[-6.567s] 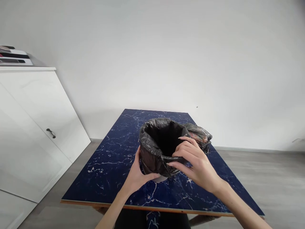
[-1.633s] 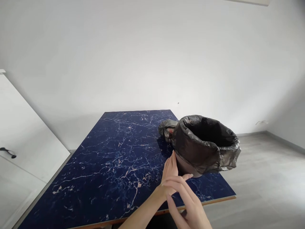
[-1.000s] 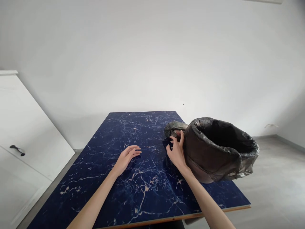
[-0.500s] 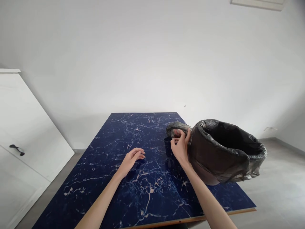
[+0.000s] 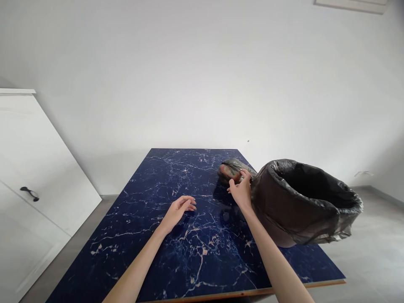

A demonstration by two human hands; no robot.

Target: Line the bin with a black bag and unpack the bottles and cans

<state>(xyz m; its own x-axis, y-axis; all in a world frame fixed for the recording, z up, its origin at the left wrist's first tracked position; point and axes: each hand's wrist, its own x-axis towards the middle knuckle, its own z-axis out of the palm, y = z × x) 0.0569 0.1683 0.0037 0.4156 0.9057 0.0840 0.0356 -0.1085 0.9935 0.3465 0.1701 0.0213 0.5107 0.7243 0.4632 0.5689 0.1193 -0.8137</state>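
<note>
My right hand is at a dark, shiny bundle with a reddish patch and glossy film over it; I cannot make out its kind. Thumb and fingers are apart, the fingertips touching or very near its right end, not wrapped round it. Just right of that hand stands a dark bin, its top covered by a black bin bag folded over the rim. My left hand is low over the blue marbled table, fingers loosely stretched out, with nothing in it.
A white cabinet with a black handle stands at the left. Behind the table rises a white wall. The table's front edge runs close below my arms, and grey floor shows at the right.
The dark bundle has turned, showing more of its reddish patch, and sits further left of my right hand. My right fingers have drawn back to its right end. The whole view has shifted slightly.
</note>
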